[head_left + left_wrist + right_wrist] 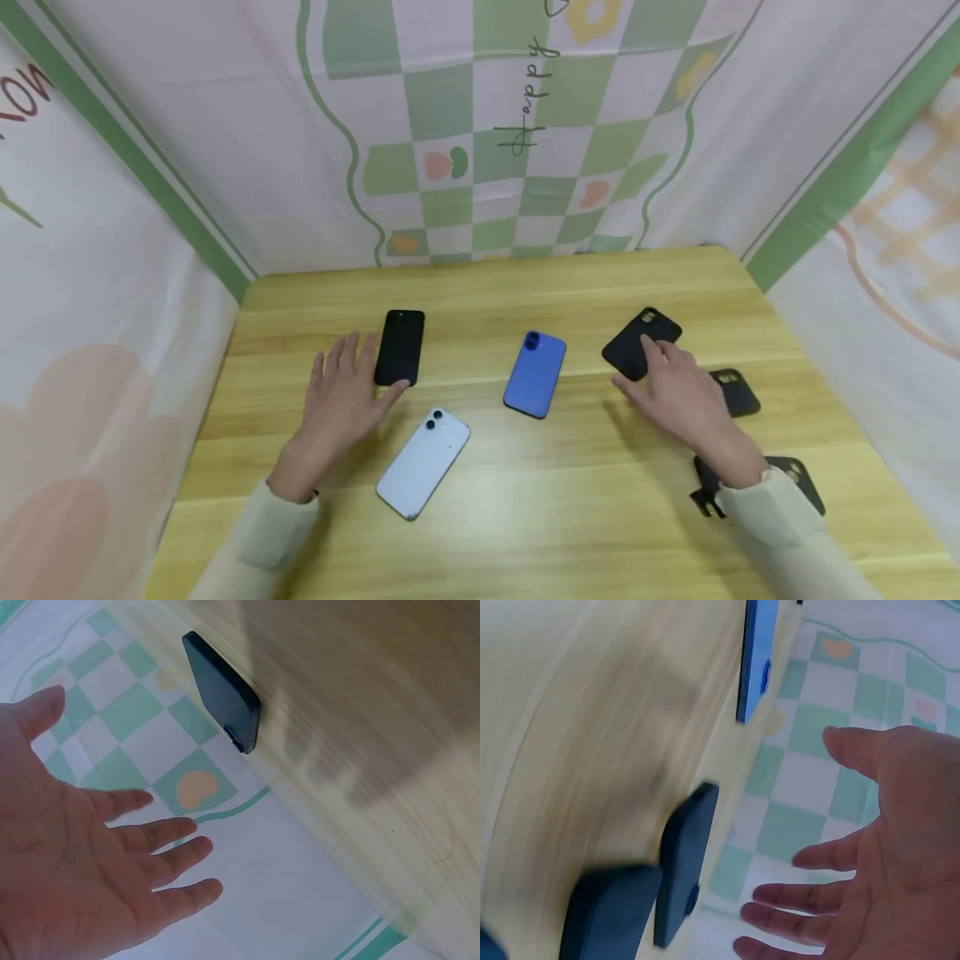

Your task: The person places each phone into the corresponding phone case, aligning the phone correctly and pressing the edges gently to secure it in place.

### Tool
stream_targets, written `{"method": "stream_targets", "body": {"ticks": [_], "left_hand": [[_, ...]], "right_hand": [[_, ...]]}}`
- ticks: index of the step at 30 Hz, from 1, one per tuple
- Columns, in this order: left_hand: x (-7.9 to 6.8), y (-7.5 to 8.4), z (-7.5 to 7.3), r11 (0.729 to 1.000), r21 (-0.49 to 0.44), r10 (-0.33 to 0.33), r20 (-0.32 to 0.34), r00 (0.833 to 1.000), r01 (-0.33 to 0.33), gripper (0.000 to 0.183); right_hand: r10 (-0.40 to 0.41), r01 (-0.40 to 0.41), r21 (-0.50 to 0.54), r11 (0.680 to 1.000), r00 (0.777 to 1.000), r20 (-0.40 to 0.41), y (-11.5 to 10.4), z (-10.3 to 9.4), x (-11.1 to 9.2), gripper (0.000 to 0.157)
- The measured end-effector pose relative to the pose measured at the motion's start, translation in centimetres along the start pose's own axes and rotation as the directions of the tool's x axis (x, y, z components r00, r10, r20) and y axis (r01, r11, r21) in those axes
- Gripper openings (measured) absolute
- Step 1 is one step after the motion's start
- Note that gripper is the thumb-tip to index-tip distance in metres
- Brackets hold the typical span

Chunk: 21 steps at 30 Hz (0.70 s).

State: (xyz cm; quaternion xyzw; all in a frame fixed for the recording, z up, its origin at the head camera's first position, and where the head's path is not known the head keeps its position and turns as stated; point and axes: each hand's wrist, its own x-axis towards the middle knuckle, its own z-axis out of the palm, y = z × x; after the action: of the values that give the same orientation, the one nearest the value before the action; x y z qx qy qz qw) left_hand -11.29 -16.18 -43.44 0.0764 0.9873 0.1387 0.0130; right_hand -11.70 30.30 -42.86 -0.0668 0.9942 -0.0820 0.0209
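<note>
My left hand (341, 408) hovers with spread fingers beside a black phone (400, 346) lying screen up at the table's left; the left wrist view shows a gap between the hand (90, 847) and the phone (221, 694). My right hand (678, 392) is held over a black phone case (626, 346) on the right, its fingers loosely extended and holding nothing. In the right wrist view that hand (885, 855) is apart from the case (686, 862). Between the hands lie a blue phone (536, 375) and, nearer me, a white phone (423, 463), both camera side up.
Two more black phone cases lie at right, one (738, 392) partly behind my right hand and one (806, 483) partly under my wrist. The wooden table (480, 292) is bordered by a printed cloth (510, 192) behind and at both sides.
</note>
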Motion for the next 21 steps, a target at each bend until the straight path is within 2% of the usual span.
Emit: {"method": "stream_targets", "body": {"ticks": [5, 10, 15, 21], "left_hand": [[0.7, -0.2, 0.1, 0.998, -0.046, -0.046, 0.004, 0.999, 0.046, 0.094], [1.5, -0.5, 0.0, 0.992, -0.073, -0.097, 0.066, 0.993, 0.102, 0.096], [2.6, -0.9, -0.1, 0.987, -0.078, -0.128, 0.125, 0.984, 0.139, 0.1], [3.1, -0.6, -0.4, 0.99, -0.076, -0.108, 0.124, 0.986, 0.118, 0.099]], "right_hand": [[0.075, -0.075, -0.004, 0.997, 0.994, 0.073, 2.7, -0.9, -1.3, 0.098], [0.138, -0.141, 0.018, 0.99, 0.983, 0.124, 5.5, -1.0, -2.1, 0.1], [0.135, -0.138, 0.019, 0.99, 0.983, 0.128, 7.2, -1.3, -1.7, 0.102], [0.118, -0.123, 0.027, 0.992, 0.983, 0.141, 8.0, -1.7, -0.4, 0.101]]}}
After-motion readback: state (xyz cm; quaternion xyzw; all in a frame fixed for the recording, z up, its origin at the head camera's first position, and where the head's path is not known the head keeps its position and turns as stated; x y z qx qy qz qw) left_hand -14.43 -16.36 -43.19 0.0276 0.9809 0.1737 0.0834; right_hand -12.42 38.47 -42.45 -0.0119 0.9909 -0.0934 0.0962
